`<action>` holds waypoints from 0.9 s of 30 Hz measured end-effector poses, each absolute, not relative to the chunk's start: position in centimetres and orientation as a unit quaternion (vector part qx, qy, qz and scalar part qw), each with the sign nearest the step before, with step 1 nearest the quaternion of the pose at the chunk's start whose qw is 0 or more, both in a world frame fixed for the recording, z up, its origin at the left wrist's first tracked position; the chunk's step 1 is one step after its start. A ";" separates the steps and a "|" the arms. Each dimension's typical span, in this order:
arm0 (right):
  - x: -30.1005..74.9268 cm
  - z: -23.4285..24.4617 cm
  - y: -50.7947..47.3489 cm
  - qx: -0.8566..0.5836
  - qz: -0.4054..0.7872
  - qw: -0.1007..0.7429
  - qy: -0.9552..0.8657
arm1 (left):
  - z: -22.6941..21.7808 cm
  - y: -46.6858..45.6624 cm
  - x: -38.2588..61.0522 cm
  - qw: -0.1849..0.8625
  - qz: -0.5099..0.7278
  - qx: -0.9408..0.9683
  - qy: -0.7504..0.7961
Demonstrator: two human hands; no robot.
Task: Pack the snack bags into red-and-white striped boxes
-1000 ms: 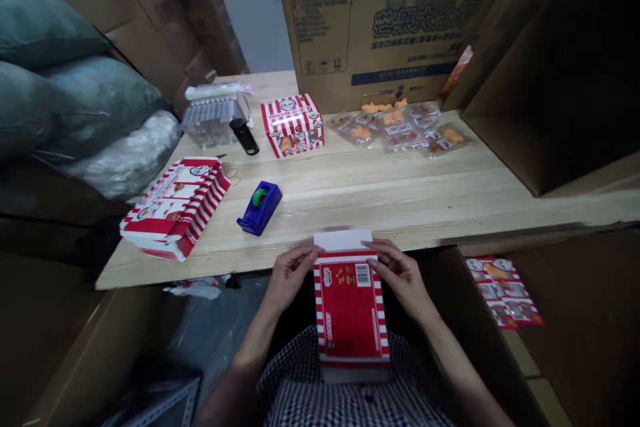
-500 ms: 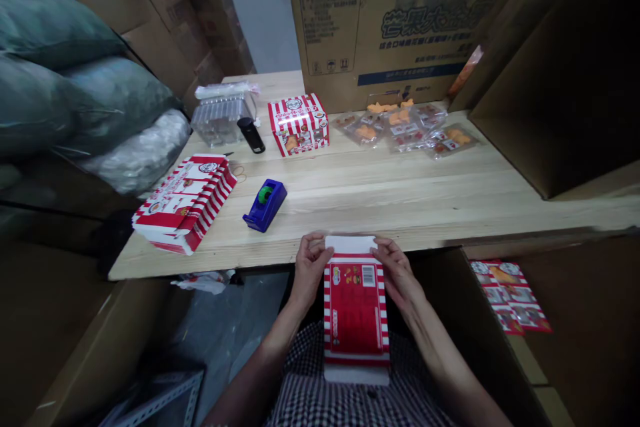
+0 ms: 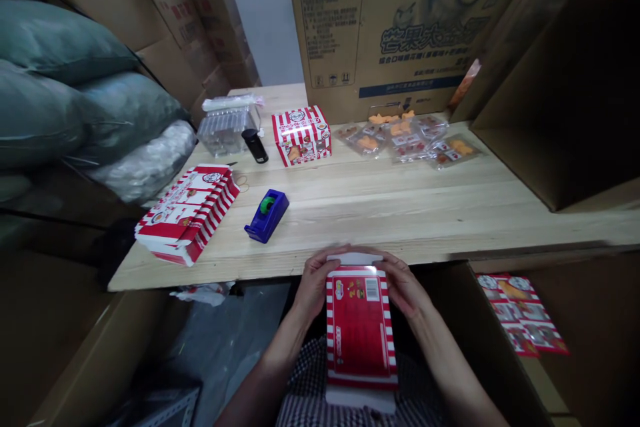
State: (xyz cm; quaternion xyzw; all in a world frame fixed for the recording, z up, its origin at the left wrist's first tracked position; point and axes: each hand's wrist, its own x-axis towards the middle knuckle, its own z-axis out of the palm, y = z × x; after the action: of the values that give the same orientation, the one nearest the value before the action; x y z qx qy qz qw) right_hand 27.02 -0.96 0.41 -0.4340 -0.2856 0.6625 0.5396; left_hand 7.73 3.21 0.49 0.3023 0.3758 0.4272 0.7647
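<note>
A red and white striped carton point(image 3: 360, 333) lies over my lap, its printed panel with a barcode facing up. My left hand point(image 3: 316, 280) grips the upper left corner, thumb on top beside the white end flap. At the upper right corner my right hand point(image 3: 401, 280) holds the same carton, its fingers partly behind it. The white flap between the two hands is bent. Just beyond, on the table point(image 3: 350, 220), a blue tape dispenser point(image 3: 267, 217) with a green roll stands to the left of my hands.
A stack of flat striped cartons point(image 3: 187, 213) lies at the table's left. Behind are a formed striped box point(image 3: 303, 137), a black cylinder point(image 3: 255, 146), clear plastic trays point(image 3: 227, 127) and several clear packets point(image 3: 407, 140). Large cardboard boxes point(image 3: 395, 27) border the back and right.
The white flap at the carton's far end has bent between my fingers. The view has tipped slightly, so everything sits a little lower. Both hands keep their hold.
</note>
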 end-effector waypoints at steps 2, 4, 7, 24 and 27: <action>27.0 -0.5 -0.7 -0.429 0.664 0.559 -0.252 | 0.8 3.1 7.5 0.752 0.430 0.344 0.362; 27.2 -1.1 -1.1 -0.424 0.664 0.572 -0.229 | 0.9 2.9 7.1 0.736 0.416 0.405 0.347; 27.6 -1.0 -2.0 -0.424 0.662 0.576 -0.223 | 0.6 2.9 6.3 0.713 0.359 0.496 0.343; 29.7 1.6 -1.9 -0.449 0.641 0.465 -0.414 | 2.3 5.0 4.7 0.683 0.223 0.610 0.335; 30.0 2.3 -1.0 -0.451 0.656 0.423 -0.433 | 3.0 6.0 5.1 0.699 0.190 0.610 0.322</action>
State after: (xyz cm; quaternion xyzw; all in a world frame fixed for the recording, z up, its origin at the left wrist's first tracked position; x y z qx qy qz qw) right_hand 30.01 -0.99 2.29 -0.4507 -0.4328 0.6562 0.4230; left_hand 5.11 5.95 2.98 0.6102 0.3216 0.1902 0.6986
